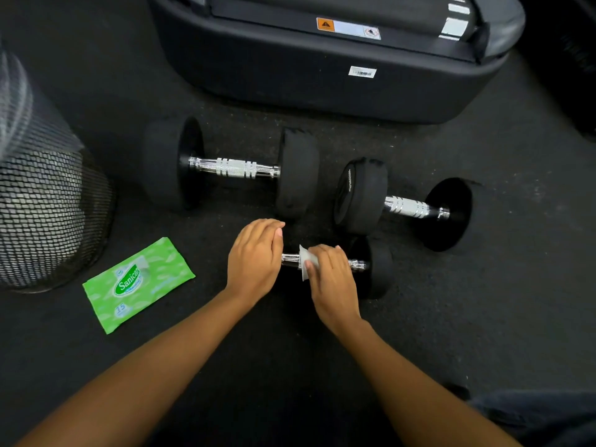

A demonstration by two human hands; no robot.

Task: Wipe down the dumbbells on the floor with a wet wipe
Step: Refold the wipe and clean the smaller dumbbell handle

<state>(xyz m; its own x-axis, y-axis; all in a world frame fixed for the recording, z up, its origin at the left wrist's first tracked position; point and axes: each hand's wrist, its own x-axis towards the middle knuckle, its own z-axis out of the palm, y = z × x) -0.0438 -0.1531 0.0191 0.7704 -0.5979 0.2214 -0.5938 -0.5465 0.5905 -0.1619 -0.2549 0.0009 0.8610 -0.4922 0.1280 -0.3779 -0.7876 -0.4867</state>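
Black speckled rubber floor (274,366) lies nearest, crossed by two bare forearms that come in from six o'clock; a fold of dark cloth (535,421) sits at five o'clock in the corner.

Just below the middle of the view lies a small black dumbbell with a chrome handle (375,269), lengthwise from nine to three o'clock. The left hand (254,262) covers its nine o'clock end, fingers close together and bent down over the head, which is hidden beneath them. The right hand (332,279) is clamped on the handle, its fingers and thumb curled round a white wet wipe (304,261). The wipe sits between the fingers and the chrome, and a crumpled edge sticks out on the thumb side towards the left hand. A short stretch of bare handle shows between the two hands.

At eight o'clock from the hands a flat green plastic pack of wipes (138,285) lies on the floor, well apart from them.

Farther off, a large black dumbbell with a knurled chrome grip (232,167) rests at eleven o'clock, and a medium black dumbbell (406,206) at two o'clock. Their inner heads are near each other.

A black wire-mesh bin (42,204) stands at nine o'clock by the frame edge.

Farthest, at twelve o'clock, is the dark rounded base of an exercise machine (322,91) with stickers.
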